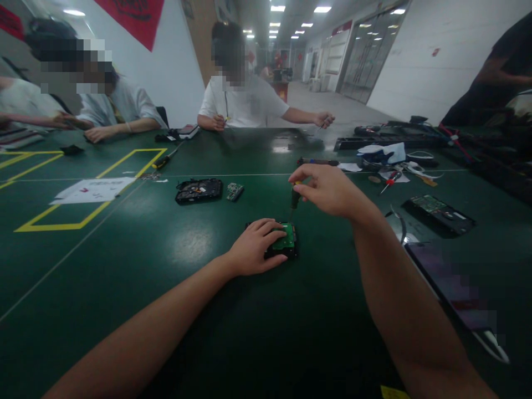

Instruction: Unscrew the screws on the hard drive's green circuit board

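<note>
A black hard drive (279,250) with a green circuit board (286,240) on top lies on the dark green table (174,288) in front of me. My left hand (253,246) rests on it, fingers curled over its top and near side. My right hand (326,190) hovers above, fingers pinched round the handle of a small screwdriver (294,200) that stands upright with its tip at the board's far edge.
A second opened drive (198,190) and a loose green board (235,191) lie further back. White paper (93,190) sits inside yellow floor-tape lines at left. Tools, cables and drives (438,213) crowd the right side. A phone (453,288) lies near my right forearm. Several people sit at the far edge.
</note>
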A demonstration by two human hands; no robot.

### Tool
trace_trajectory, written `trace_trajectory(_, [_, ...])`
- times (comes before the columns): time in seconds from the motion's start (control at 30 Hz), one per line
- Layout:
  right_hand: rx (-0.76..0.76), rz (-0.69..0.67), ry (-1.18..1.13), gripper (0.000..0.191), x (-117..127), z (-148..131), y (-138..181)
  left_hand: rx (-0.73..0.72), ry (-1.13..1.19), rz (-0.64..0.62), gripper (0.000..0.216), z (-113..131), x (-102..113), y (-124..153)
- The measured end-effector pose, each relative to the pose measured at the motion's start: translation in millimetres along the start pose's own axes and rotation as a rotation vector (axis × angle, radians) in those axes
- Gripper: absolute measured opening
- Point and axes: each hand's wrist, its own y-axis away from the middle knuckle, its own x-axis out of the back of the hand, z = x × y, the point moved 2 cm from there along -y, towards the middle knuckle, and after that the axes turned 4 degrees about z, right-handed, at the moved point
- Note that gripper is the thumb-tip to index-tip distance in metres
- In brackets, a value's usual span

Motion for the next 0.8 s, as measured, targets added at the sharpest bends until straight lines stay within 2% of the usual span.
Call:
trace_trajectory(0.2, [-0.036,0.033,0.076,0.023,1.2,-2.4,-0.9,0.012,0.003,-0.009,0.057,1.2,1.6,-0.7])
trace_trajectory(0.43, [-0.008,0.008,0.054,0.015,-1.3,-2.6,-1.9,0.012,0.005,-0.006,0.057,1.5,1.0,-1.2])
trace_trajectory(0.67, [-0.019,0.025,0.056,0.027,1.1,-4.1,-0.3,0.011,0.014,0.001,0.056,0.6,0.4,-0.5])
trace_trajectory(0.8, [-0.052,0.023,0.088,0.024,1.6,-4.8,-0.8,0.007,-0.003,-0.007,0.057,0.9,0.4,-0.3])
